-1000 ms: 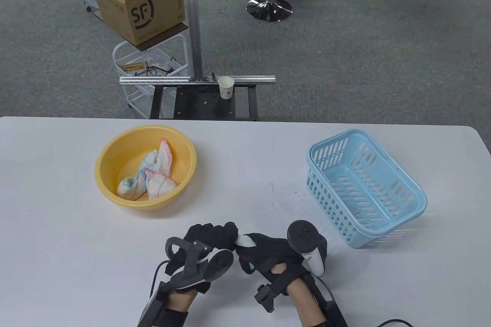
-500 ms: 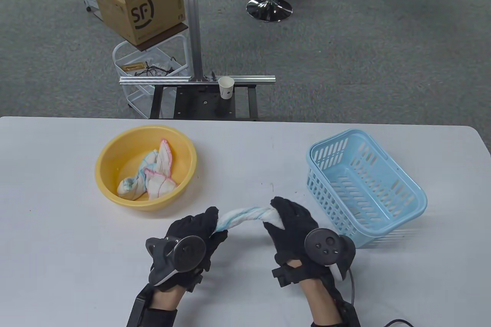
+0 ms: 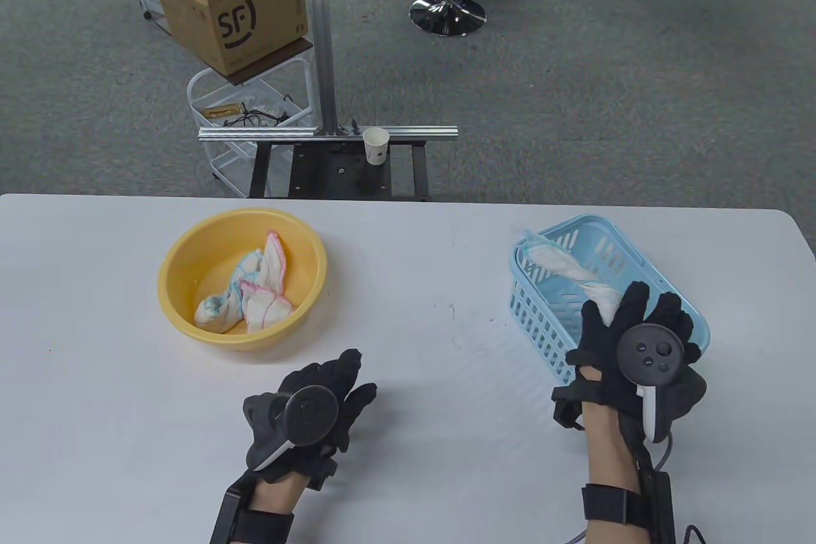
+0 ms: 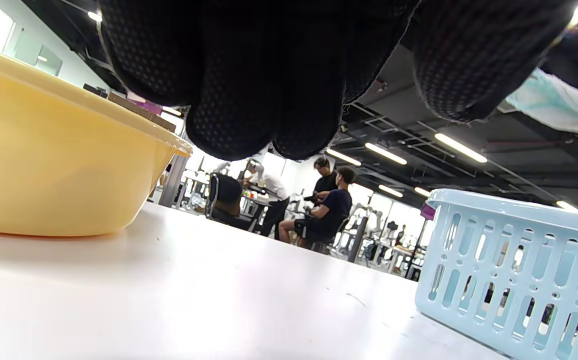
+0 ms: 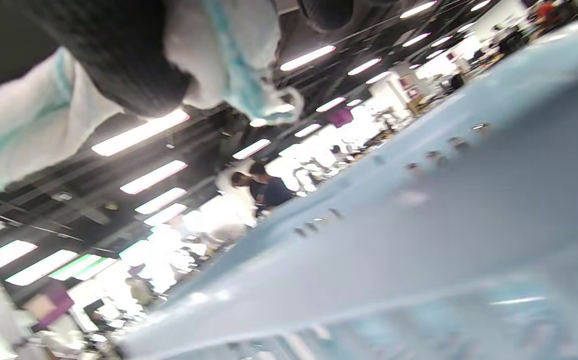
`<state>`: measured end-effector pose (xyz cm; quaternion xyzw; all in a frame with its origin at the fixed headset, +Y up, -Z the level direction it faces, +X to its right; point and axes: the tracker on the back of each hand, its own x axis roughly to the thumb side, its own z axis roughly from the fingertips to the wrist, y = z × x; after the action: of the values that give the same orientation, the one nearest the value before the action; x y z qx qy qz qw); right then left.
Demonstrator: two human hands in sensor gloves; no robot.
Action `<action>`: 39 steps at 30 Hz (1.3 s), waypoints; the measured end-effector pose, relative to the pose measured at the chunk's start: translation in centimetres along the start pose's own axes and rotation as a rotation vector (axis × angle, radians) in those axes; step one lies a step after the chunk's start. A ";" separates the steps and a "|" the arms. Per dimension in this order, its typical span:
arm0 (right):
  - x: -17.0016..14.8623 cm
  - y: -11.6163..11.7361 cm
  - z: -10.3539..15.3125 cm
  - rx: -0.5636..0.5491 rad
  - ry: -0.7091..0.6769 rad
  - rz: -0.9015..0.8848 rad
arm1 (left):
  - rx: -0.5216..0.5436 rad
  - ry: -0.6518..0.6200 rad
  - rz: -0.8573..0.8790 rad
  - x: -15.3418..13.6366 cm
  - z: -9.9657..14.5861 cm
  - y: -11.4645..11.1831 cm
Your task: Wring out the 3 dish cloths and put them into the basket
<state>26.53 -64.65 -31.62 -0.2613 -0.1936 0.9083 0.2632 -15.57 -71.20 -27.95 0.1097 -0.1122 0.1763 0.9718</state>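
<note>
My right hand [image 3: 628, 321] grips one end of a twisted white cloth with blue edging [image 3: 567, 266] and holds it above the light blue basket [image 3: 685, 321] at the table's right. The cloth's free end reaches over the basket's far left corner. In the right wrist view the same cloth [image 5: 229, 50] is bunched in my dark glove above the basket wall [image 5: 419, 235]. My left hand [image 3: 338, 381] lies near the front middle of the table, fingers relaxed and holding nothing. Two more cloths [image 3: 252, 295], pink-edged and blue-edged, lie twisted in the yellow basin [image 3: 185, 250].
Beyond the far table edge stand a metal frame with a paper cup [image 3: 376, 145], a white wire cart and a cardboard box [image 3: 233, 2]. In the left wrist view, people sit at desks in the background, between the basin [image 4: 54, 165] and the basket [image 4: 514, 265].
Both hands twisted the cloth between them, then stretched it out. My left hand has let go and stayed near the front. My right hand carried the cloth right, over the basket.
</note>
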 end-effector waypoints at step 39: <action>8.2 11.7 11.3 0.228 -0.761 0.070 | -0.058 0.156 -0.024 -3.0 -0.1 0.3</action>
<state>9.70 -71.54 -31.52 0.1186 -0.1660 0.9643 0.1690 -18.46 -71.86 -28.73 0.0690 -0.0397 0.1694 0.9823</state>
